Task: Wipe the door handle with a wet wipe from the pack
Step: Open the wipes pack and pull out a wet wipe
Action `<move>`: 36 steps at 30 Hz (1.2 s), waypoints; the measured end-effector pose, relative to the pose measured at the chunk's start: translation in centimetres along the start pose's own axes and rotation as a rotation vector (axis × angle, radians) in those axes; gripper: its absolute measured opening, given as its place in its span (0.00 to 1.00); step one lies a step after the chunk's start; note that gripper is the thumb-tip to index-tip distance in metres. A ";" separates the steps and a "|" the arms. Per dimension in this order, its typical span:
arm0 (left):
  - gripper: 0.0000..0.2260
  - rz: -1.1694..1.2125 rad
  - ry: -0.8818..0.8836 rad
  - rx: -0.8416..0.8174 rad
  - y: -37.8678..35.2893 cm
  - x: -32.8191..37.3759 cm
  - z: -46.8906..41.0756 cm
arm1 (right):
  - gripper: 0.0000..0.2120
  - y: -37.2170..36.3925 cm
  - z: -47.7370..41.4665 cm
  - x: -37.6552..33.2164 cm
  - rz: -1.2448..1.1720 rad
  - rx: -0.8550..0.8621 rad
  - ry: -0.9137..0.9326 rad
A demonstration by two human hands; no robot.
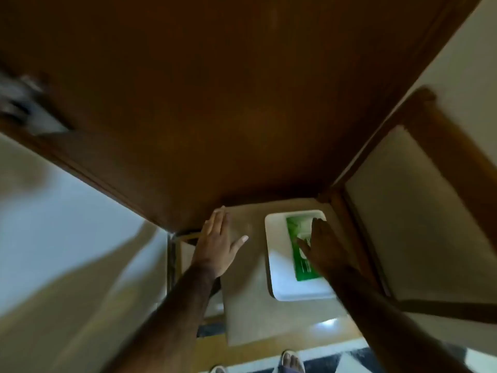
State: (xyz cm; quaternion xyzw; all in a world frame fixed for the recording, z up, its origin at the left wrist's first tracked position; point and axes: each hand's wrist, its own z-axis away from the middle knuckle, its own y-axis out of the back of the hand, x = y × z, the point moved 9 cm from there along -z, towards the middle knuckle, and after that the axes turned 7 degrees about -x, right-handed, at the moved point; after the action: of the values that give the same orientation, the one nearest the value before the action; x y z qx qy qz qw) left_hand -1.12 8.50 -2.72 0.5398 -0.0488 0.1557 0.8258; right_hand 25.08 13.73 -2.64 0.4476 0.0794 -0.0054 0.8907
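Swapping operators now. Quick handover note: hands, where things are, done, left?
Left hand: open, flat, over the small beige table near the brown wooden door, holding nothing.
Right hand: open, over the green wet-wipe pack; contact unclear.
Pack lies in the white rectangular tray on the table.
Blurred metal door handle at upper left.
Done: nothing visible, no wipe out.
Left: pull a wipe, wipe the handle.

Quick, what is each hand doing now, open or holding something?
Left hand: open, flat, holding nothing.
Right hand: open, fingers spread over the green wipe pack, not gripping it.
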 end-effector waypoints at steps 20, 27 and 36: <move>0.39 -0.111 -0.017 0.017 -22.4 -1.6 -7.3 | 0.17 -11.9 -10.0 1.4 0.550 0.139 0.002; 0.38 -0.106 -0.006 0.015 -22.3 -1.5 -7.1 | 0.19 -11.0 -10.2 1.7 0.462 0.134 0.024; 0.25 0.214 -0.142 0.155 -13.9 6.9 -8.3 | 0.16 -10.3 -7.0 14.5 -1.126 0.307 -0.244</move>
State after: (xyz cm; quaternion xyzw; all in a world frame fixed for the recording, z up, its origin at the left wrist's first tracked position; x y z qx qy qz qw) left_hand 9.01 12.35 -16.66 0.6034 -0.1523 0.2077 0.7547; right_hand 37.64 14.00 -17.06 0.4561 0.1999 -0.5399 0.6786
